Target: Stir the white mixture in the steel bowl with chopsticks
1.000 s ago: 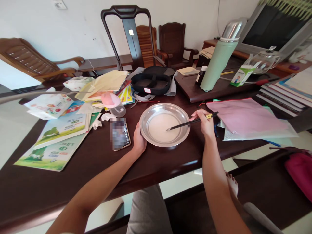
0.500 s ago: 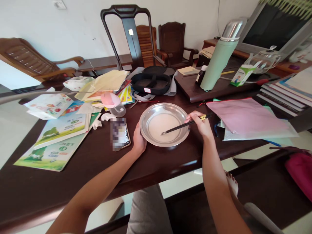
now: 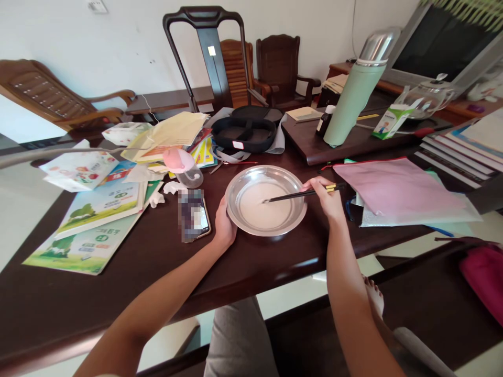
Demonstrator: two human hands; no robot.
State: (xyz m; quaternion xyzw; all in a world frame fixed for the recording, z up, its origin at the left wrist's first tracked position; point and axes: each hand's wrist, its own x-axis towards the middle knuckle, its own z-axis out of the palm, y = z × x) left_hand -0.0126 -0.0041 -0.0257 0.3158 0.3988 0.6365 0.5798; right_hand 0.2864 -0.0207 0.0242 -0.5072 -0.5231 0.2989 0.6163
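While the left hand has hold of the metal bowl by its left side, the right hand grips a pair of dark chopsticks near their gold-banded upper end. The left hand is curved partway open around the outside of the bowl, its thumb up along the side and most of its fingers hidden below, so how far they reach underneath cannot be told. The right hand is closed, thumb and fingers pressed around the chopsticks, which slope down to the left across the rim, with their tips at the whitish contents inside. The bowl is on the dark table, near its front edge and between the two hands. Just left of the left hand lies a phone, its screen partly blurred out, and past it are crumpled tissues and a pink and clear container. Books overlap on the table farther left. Behind the bowl sits a black case; to the right of the right hand lies a pink pouch, and beyond that hand a pale green flask stands on a raised board.
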